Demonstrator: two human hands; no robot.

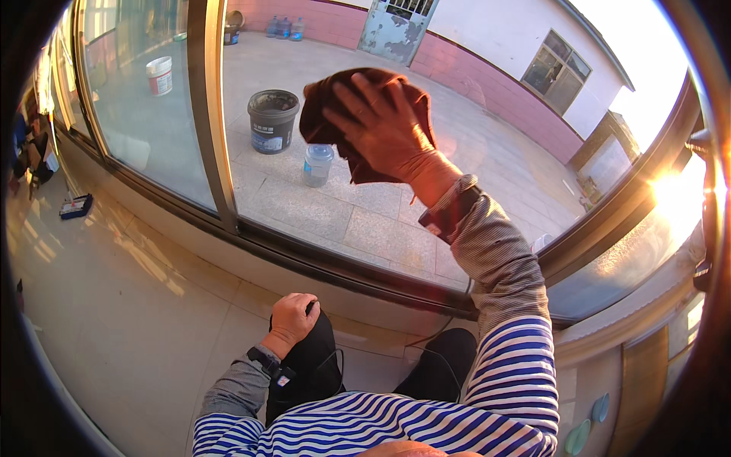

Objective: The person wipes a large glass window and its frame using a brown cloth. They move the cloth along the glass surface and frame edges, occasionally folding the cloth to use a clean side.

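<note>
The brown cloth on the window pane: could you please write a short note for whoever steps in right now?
Right hand: raised, palm pressing the brown cloth flat against the window pane, fingers spread over it.
Left hand: resting closed on the left knee, holding nothing that can be seen.
Outside, behind the glass: a grey bucket and a clear water jug on the paved yard.
Done: cloth is on the glass, high on the middle pane. How much has been wiped cannot be told.
Left: the lower part of this pane and the pane to the left, as far as one can judge.
</note>
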